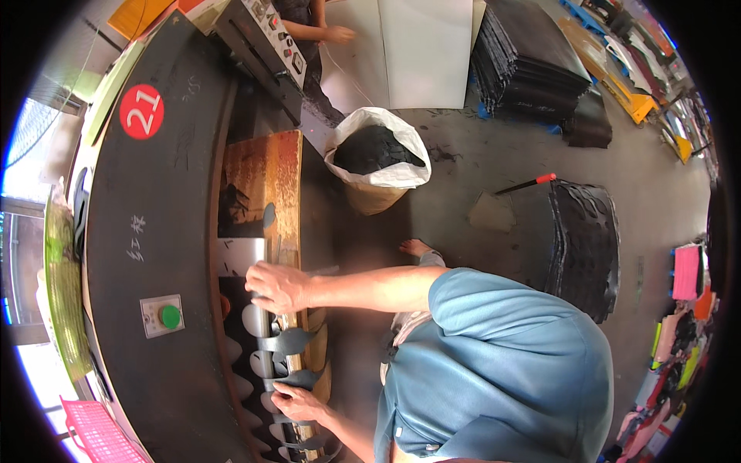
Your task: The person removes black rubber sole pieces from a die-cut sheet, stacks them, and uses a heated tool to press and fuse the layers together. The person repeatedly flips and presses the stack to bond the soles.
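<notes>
Got the hands well apart on my feed, both at the front of a big dark machine (166, 208). The left hand (299, 403) has its fingertips right up against a curved gray piece (302, 379) on the machine's front edge. Honestly can't tell if it's pinched or just touched. A second gray piece (287, 340) lies between the two hands, closer to the left one. My right hand (279, 288) is curled fingers-down just beside a pale plate (241, 257), and whatever's under those fingers is hidden from me. Past it there's a worn wooden board (282, 166), then a white sack (370, 198) on the floor full of black scraps. Green button (170, 316) on the machine's top, pink basket (96, 432) behind it. Also somebody else's hand (338, 35) way over by a white panel (426, 50).
</notes>
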`<control>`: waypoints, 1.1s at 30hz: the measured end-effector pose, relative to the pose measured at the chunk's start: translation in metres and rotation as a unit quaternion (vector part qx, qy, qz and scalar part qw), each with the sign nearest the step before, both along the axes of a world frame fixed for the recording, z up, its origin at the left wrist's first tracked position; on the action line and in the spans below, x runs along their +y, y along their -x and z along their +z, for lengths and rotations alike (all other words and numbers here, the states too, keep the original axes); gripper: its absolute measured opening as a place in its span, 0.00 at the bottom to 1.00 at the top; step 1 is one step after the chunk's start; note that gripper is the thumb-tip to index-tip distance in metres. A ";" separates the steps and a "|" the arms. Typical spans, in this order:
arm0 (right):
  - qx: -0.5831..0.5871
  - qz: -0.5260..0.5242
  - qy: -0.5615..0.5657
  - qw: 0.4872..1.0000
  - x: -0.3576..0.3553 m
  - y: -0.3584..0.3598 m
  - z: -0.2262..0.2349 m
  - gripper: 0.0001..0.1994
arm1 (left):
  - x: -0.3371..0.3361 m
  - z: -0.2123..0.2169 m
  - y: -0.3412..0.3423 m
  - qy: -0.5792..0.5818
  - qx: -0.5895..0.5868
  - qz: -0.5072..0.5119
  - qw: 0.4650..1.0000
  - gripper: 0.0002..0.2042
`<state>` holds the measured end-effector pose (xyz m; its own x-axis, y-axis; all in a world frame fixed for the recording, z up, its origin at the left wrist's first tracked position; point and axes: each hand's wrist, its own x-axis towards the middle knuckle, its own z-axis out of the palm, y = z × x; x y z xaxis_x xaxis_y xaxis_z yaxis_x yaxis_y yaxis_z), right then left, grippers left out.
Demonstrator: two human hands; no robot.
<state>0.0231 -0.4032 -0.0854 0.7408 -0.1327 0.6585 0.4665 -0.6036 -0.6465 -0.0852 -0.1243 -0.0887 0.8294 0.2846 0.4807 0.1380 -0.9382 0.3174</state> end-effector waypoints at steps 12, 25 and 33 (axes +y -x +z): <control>0.093 0.176 -0.044 0.979 -0.079 -0.028 -0.015 0.08 | -0.002 0.016 -0.001 -0.088 -0.001 0.047 0.995 0.22; -0.016 0.224 -0.074 0.972 -0.087 -0.032 -0.031 0.08 | -0.105 0.001 -0.041 -0.045 0.021 -0.006 0.999 0.23; 0.002 0.241 -0.094 0.966 -0.084 -0.031 -0.035 0.08 | -0.090 -0.009 -0.037 -0.005 0.008 -0.014 1.000 0.23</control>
<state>0.0541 -0.4872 -0.1203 0.7488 0.1104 0.6535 0.6614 -0.1882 -0.7261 -0.0479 -0.2146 -0.0980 0.8448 0.2571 0.4692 0.1172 -0.9446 0.3066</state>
